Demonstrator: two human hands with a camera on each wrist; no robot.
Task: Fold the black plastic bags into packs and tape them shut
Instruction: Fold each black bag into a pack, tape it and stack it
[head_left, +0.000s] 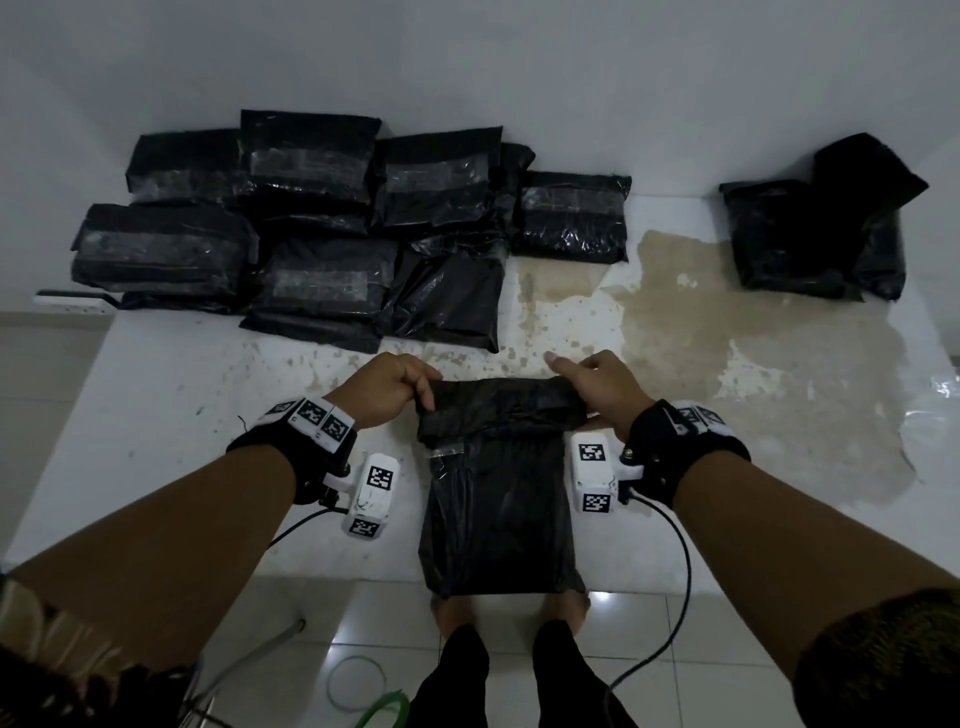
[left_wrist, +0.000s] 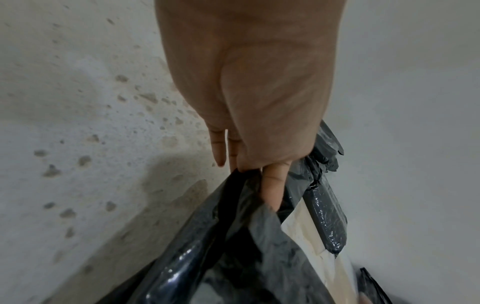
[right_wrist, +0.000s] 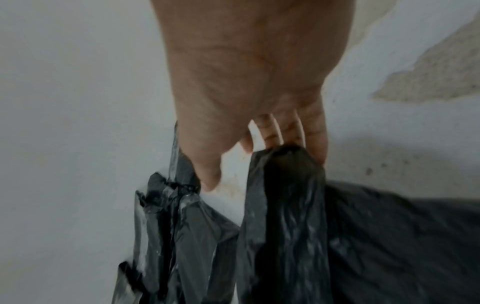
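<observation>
Two forearms reaching up from bottom of frame; left hand (head_left: 387, 387) and right hand (head_left: 602, 387) each gripping an end of black plastic bag (head_left: 498, 499), centre frame on white table (head_left: 156, 415). Taped packs (head_left: 322, 228) upper left.

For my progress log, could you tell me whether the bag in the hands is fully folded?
Partly folded: both the left hand and right hand grip the black plastic bag at its turned-over far end.

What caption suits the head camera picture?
Both hands, left hand and right hand, fold a black bag before taped packs.
</observation>
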